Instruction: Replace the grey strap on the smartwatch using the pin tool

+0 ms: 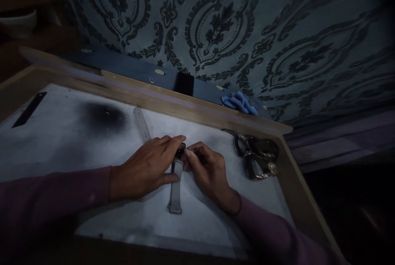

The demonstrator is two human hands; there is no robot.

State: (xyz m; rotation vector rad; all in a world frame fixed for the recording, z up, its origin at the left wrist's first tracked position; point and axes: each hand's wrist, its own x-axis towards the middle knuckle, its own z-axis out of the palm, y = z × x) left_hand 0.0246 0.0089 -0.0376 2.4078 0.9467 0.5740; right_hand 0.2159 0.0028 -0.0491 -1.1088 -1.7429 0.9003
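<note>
A smartwatch with a dark case (180,151) and a light grey strap (175,191) is between my hands, just above the white work surface. My left hand (143,166) closes on it from the left, its thumb by the strap and its fingers over the case. From the right, the thumb and forefinger of my right hand (211,170) pinch at the edge of the case. Whatever lies in that pinch is too small and dark to make out. Beyond my left fingers lies a separate grey strap piece (142,125) with holes, its near end hidden.
Several watches (257,156) lie piled at the right inside the wooden rim (185,110). A flat black bar (30,110) is at the far left. Behind the rim are a black phone-like object (184,83) and a blue cloth (239,103). Patterned wallpaper rises behind.
</note>
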